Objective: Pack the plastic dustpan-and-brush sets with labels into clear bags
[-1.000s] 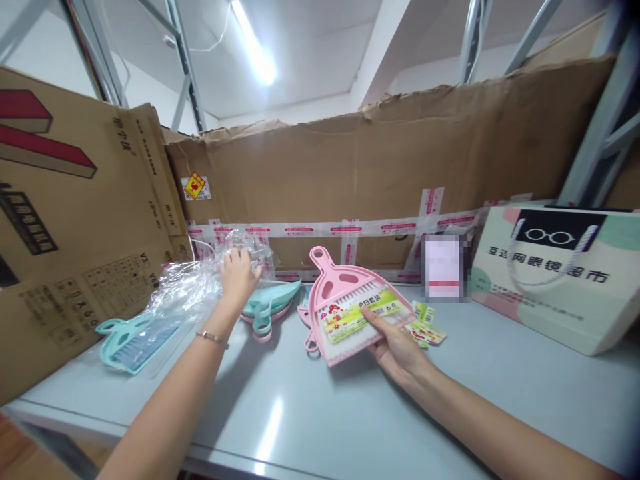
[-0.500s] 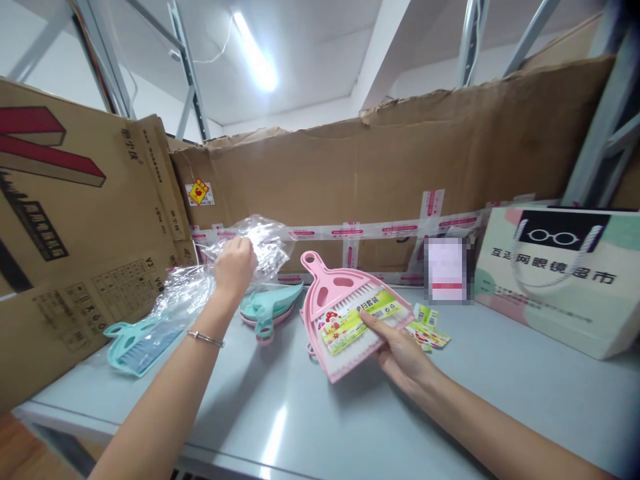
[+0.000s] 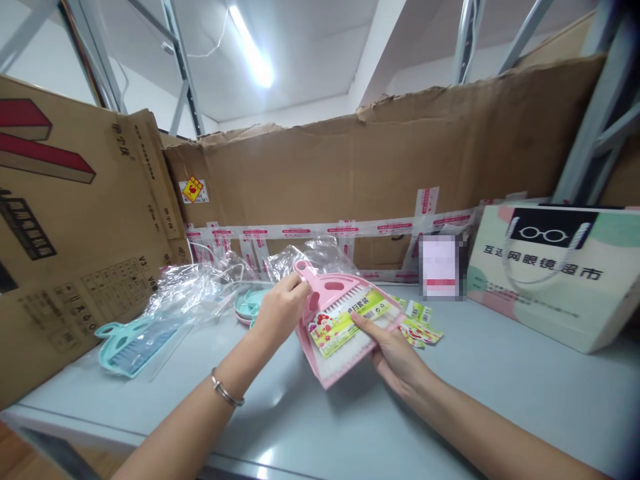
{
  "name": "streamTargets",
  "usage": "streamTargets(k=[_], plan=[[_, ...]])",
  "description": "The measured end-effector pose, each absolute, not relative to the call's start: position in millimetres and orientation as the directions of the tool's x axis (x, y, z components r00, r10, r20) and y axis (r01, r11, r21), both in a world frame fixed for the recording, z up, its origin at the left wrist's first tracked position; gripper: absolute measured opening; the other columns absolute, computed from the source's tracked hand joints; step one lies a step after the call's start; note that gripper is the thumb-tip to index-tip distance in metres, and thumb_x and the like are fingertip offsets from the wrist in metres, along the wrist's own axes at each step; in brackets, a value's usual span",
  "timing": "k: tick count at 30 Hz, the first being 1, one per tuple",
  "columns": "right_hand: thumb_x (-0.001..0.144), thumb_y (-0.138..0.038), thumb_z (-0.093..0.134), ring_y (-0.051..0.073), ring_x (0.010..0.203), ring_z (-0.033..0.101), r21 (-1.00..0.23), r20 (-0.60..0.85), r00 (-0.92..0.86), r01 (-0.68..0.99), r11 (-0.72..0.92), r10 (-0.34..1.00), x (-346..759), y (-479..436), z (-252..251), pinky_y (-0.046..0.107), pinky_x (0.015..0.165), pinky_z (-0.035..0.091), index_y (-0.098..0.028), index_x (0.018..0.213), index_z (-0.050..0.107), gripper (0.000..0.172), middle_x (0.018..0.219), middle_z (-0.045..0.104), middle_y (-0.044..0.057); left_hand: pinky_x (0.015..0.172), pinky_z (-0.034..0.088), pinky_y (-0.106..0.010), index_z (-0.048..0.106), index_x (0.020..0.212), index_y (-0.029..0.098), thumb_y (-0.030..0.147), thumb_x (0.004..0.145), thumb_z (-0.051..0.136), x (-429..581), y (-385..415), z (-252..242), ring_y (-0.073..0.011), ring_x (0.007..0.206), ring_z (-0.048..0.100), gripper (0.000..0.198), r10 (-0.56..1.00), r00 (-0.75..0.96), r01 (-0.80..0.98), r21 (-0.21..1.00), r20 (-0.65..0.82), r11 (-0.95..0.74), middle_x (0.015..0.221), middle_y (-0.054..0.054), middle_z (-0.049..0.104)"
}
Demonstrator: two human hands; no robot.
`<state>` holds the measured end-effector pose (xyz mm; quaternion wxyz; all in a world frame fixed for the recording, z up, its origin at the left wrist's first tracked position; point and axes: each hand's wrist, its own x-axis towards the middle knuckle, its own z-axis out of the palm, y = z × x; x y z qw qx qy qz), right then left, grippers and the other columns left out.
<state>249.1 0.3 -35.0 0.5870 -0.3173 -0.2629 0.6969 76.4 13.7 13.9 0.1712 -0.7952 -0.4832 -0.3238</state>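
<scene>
A pink dustpan (image 3: 311, 357) with a matching brush nested in it is tilted above the table. A green-and-white printed label (image 3: 345, 323) lies across the brush's white bristles. My right hand (image 3: 395, 350) grips the set at its lower right, thumb on the label. Close to the handle, at the set's left edge, my left hand (image 3: 285, 303) has its fingers closed. A crumpled clear plastic bag (image 3: 320, 252) shows behind the handle, seemingly in that hand; the fingertips are partly hidden.
On the left, a turquoise dustpan set (image 3: 133, 347) lies in clear plastic (image 3: 185, 290). More turquoise and pink pieces (image 3: 247, 303) sit behind my left hand. Several printed labels (image 3: 420, 327) lie to the right, near a paper bag (image 3: 545, 280). Cardboard boxes (image 3: 390, 160) wall the back.
My left hand has come right and down from the back, bringing it to the pink set's handle; clear plastic now shows behind that handle. My right hand keeps its hold.
</scene>
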Motion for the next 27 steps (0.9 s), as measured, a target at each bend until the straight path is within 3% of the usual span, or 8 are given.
streamTargets(k=[2, 7, 13, 20, 24, 27], plan=[[0.056, -0.017, 0.078, 0.022, 0.080, 0.067, -0.740, -0.147, -0.114, -0.647, -0.185, 0.983, 249, 1, -36, 0.032, 0.069, 0.057, -0.016, 0.093, 0.061, 0.040, 0.086, 0.072, 0.005, 0.059, 0.036, -0.022, 0.061, 0.071, 0.019, 0.016, 0.084, 0.043, 79, 11, 9, -0.0129, 0.066, 0.047, 0.023, 0.595, 0.357, 0.856, 0.003, 0.720, -0.517, 0.074, -0.004, 0.053], [0.059, -0.017, 0.076, 0.022, 0.086, 0.066, -0.725, -0.142, -0.157, -0.656, -0.211, 0.977, 247, 1, -41, 0.033, 0.076, 0.055, -0.016, 0.092, 0.062, 0.035, 0.087, 0.072, 0.005, 0.053, 0.034, -0.021, 0.060, 0.077, 0.016, 0.010, 0.084, 0.040, 89, 11, 3, -0.0120, 0.067, 0.047, 0.022, 0.491, 0.538, 0.807, -0.249, 0.685, -0.536, 0.076, -0.004, 0.054], [0.062, -0.013, 0.073, 0.018, 0.080, 0.068, -0.675, -0.144, -0.033, -0.727, -0.122, 0.989, 249, 7, -42, 0.026, 0.068, 0.057, -0.019, 0.100, 0.060, 0.040, 0.087, 0.072, 0.002, 0.050, 0.033, -0.020, 0.059, 0.076, 0.016, 0.008, 0.081, 0.045, 89, 6, 0, -0.0116, 0.065, 0.047, 0.017, 0.546, 0.519, 0.835, -0.253, 0.658, -0.489, 0.074, -0.002, 0.054], [0.066, -0.009, 0.069, 0.015, 0.068, 0.068, -0.655, -0.169, -0.057, -0.740, -0.155, 0.984, 246, 4, -41, 0.020, 0.060, 0.057, -0.017, 0.096, 0.060, 0.032, 0.078, 0.072, 0.000, 0.052, 0.038, -0.024, 0.059, 0.082, 0.013, 0.012, 0.085, 0.043, 106, -3, -9, -0.0143, 0.067, 0.048, 0.016, 0.414, 0.714, 0.686, -0.445, 0.564, -0.576, 0.076, -0.005, 0.053], [0.070, -0.007, 0.065, 0.016, 0.070, 0.068, -0.634, -0.180, -0.032, -0.760, -0.140, 0.983, 248, 5, -37, 0.021, 0.061, 0.058, -0.016, 0.098, 0.060, 0.030, 0.080, 0.072, 0.002, 0.056, 0.041, -0.024, 0.059, 0.089, 0.016, 0.013, 0.086, 0.043, 99, -7, -8, -0.0131, 0.068, 0.049, 0.017, 0.417, 0.622, 0.720, -0.274, 0.662, -0.638, 0.075, -0.003, 0.053], [0.071, -0.006, 0.064, 0.016, 0.072, 0.068, -0.628, -0.202, -0.004, -0.767, -0.133, 0.979, 249, 7, -35, 0.023, 0.062, 0.059, -0.015, 0.101, 0.060, 0.032, 0.081, 0.072, 0.002, 0.077, 0.045, -0.032, 0.056, 0.105, 0.020, 0.023, 0.083, 0.053, 84, -3, -4, -0.0170, 0.089, 0.052, 0.023, 0.439, 0.314, 0.738, 0.075, 0.842, -0.671, 0.095, -0.007, 0.054]])
